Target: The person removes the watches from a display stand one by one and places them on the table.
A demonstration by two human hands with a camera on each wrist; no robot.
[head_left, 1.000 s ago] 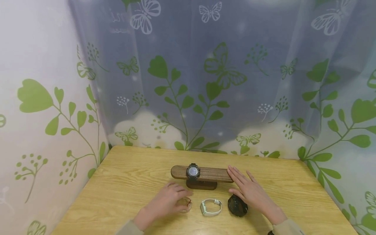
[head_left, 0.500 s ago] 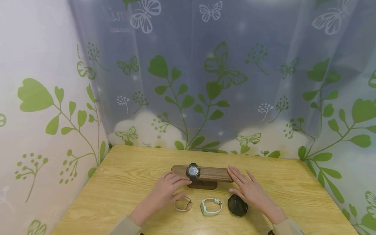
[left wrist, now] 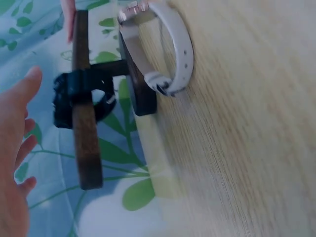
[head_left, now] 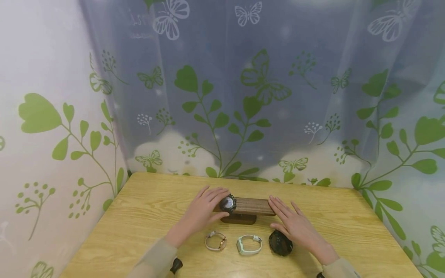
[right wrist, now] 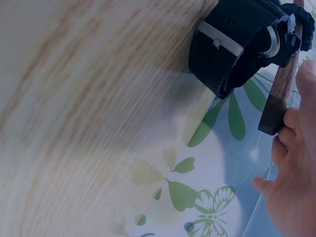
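A dark wooden watch stand (head_left: 255, 207) with a crossbar on a short base stands on the table. Round the crossbar's left part is strapped a black digital watch (head_left: 228, 203). My left hand (head_left: 199, 208) is over the bar's left end beside that watch; the left wrist view shows its fingers loosely spread and apart from the watch. My right hand (head_left: 295, 227) rests with straight fingers on the bar's right end. In front of the stand lie a watch with a pale strap (left wrist: 183, 54), a mint-green watch (head_left: 240, 246) and a bulky black watch (head_left: 281, 244).
The wood-grain table (head_left: 153, 193) reaches back to a curtain (head_left: 222, 116) printed with leaves and butterflies. More printed cloth (head_left: 52, 162) hangs at the left side. A small black object (head_left: 176, 265) shows at the left sleeve.
My left hand has moved away from the pale-strapped watch, up and to the right, to the stand's left end. The pale-strapped watch is now uncovered. My right hand has stayed put.
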